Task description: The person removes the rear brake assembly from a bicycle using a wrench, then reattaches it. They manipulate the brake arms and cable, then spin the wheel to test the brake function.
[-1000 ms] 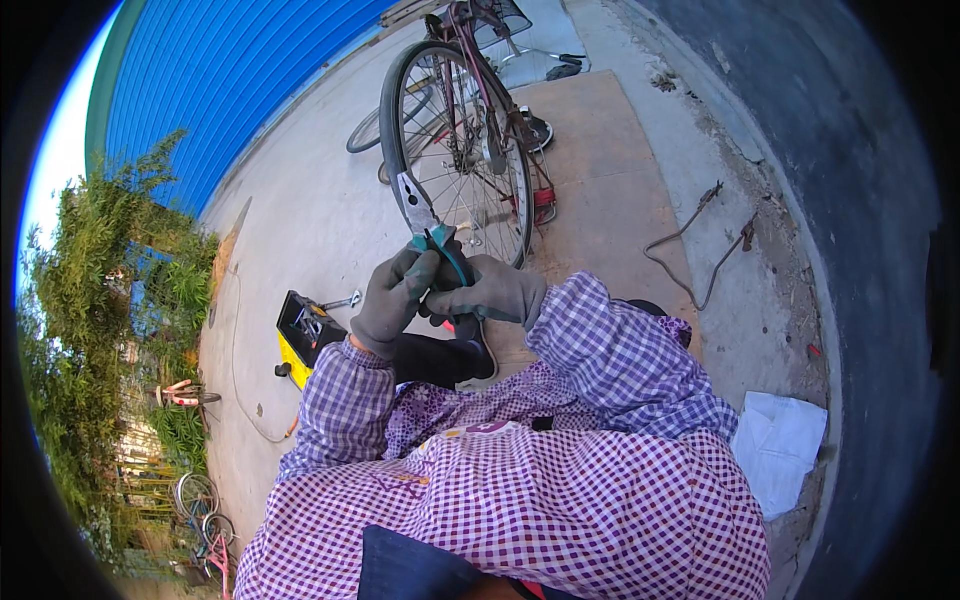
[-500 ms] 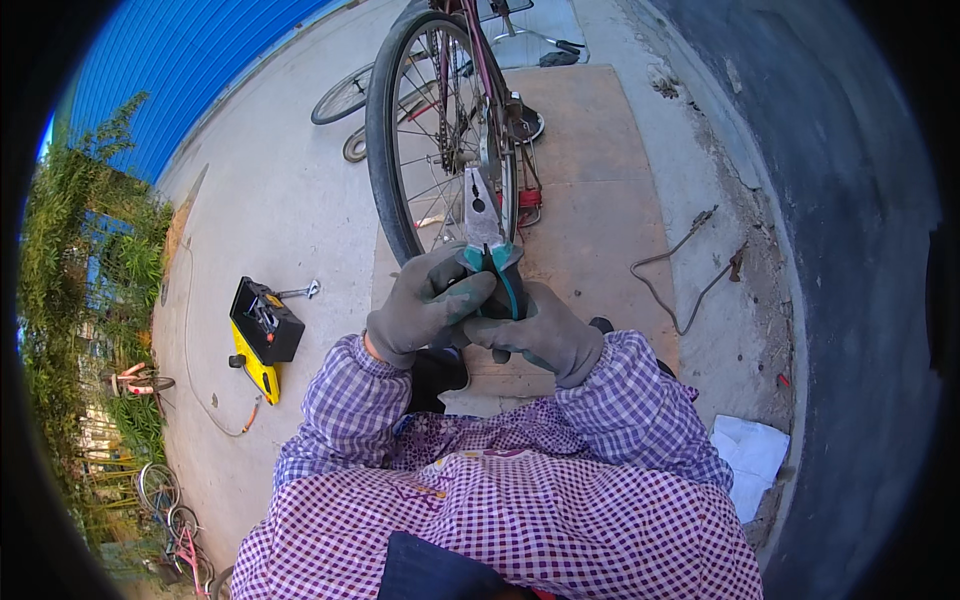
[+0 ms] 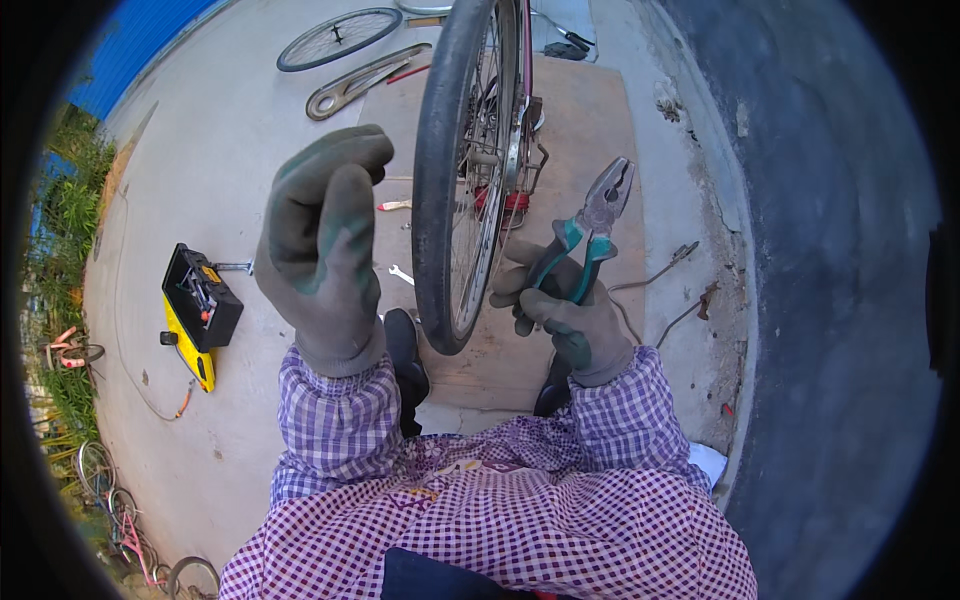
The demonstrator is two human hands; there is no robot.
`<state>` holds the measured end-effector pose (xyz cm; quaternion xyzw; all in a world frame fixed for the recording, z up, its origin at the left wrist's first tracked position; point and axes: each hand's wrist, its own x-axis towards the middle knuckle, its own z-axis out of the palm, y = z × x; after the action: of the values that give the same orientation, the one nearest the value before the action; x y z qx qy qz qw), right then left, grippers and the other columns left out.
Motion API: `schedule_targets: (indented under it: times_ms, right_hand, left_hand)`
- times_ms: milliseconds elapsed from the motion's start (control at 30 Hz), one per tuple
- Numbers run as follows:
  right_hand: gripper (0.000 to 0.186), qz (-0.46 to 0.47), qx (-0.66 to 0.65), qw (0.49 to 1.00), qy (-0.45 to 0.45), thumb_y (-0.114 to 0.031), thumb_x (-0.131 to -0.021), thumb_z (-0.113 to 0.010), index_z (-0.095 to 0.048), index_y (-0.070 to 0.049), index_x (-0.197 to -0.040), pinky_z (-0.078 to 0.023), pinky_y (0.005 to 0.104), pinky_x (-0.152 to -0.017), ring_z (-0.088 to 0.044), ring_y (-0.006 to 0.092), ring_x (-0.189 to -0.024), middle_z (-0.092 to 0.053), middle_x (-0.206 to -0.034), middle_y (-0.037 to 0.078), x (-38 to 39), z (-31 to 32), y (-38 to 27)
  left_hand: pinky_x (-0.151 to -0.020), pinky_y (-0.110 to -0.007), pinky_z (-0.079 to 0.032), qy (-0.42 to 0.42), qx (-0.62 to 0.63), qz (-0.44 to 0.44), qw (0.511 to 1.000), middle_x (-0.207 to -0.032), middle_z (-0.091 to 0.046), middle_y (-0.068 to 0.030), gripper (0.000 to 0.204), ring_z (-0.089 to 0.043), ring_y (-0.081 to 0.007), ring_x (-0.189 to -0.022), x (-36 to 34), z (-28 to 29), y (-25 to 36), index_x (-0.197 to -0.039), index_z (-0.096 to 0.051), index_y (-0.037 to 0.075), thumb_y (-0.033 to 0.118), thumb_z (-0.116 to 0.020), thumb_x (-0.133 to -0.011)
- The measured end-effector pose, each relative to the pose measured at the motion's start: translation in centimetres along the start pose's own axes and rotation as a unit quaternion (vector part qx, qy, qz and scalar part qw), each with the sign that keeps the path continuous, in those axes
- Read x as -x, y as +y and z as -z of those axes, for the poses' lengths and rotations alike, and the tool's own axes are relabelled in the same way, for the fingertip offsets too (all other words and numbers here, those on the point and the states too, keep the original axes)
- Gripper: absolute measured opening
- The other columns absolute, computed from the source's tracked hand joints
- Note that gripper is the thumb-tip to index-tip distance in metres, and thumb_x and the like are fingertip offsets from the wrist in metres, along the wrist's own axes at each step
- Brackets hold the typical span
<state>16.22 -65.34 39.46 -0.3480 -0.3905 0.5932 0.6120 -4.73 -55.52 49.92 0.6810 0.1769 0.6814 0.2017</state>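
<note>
My left hand, in a grey-green work glove, is raised left of an upturned-looking bicycle wheel. Its fingers curl together with the thumb alongside, and nothing shows in them. Right of the tyre, my right hand, gloved the same way, is closed round pliers. Teal and black handles pass through its fingers, while the metal jaws point up and slightly right. The tyre's lower end stands between my two hands, apart from the left one. Behind the wheel, the bicycle's frame is partly hidden.
A yellow and black toolbox stands open at left. Beyond lie a loose wheel and a chain guard. A wrench and a red-handled tool lie near the tyre. Bent metal rod lies beside the right wall.
My hands have parted: the left has let go of the pliers and risen leftward, while the right has carried them to the right. The view has shifted, with the wheel now nearer.
</note>
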Motion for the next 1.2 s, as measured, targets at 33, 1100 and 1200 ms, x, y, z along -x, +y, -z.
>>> schedule_targets:
  times_ms: [33, 1100, 1200]
  right_hand:
    - [0.06, -0.013, 0.01, 1.0, 0.026, -0.007, -0.089, -0.068, -0.05, 0.004, -0.145, -0.058, 0.0303, -0.075, -0.071, 0.0248, -0.106, -0.071, -0.116, 0.016, -1.8, -1.1, 1.1]
    - [0.051, -0.048, 0.103, 0.954, 0.276, -0.022, -0.097, -0.069, -0.055, 0.007, -0.136, -0.058, 0.037, -0.091, -0.07, 0.024, -0.102, -0.069, -0.12, 0.018, -33.3, -6.5, 12.6]
    - [0.047, -0.09, 0.172, 0.954, 0.23, -0.022, -0.099, -0.066, -0.056, 0.006, -0.136, -0.057, 0.0364, -0.093, -0.07, 0.0241, -0.103, -0.068, -0.122, 0.018, -34.2, -4.1, 12.0]
  left_hand:
    - [-0.092, -0.041, -0.059, 0.049, 0.028, 0.033, 0.998, -0.109, -0.072, -0.0189, 0.025, -0.072, -0.025, -0.098, -1.0, 1.9, -1.9, -0.107, -0.067, -0.002, 0.022, -0.057, -0.108]
    - [-0.066, -0.044, -0.049, -0.426, 0.084, 0.305, 0.848, -0.084, -0.068, -0.0204, 0.03, -0.066, -0.036, -0.072, -9.4, 13.0, -29.8, -0.099, -0.071, 0.001, 0.03, -0.07, -0.093]
    - [-0.063, -0.043, -0.048, -0.394, 0.089, 0.274, 0.873, -0.081, -0.067, -0.0191, 0.028, -0.065, -0.035, -0.069, -9.5, 11.7, -30.1, -0.095, -0.071, 0.001, 0.029, -0.07, -0.094]
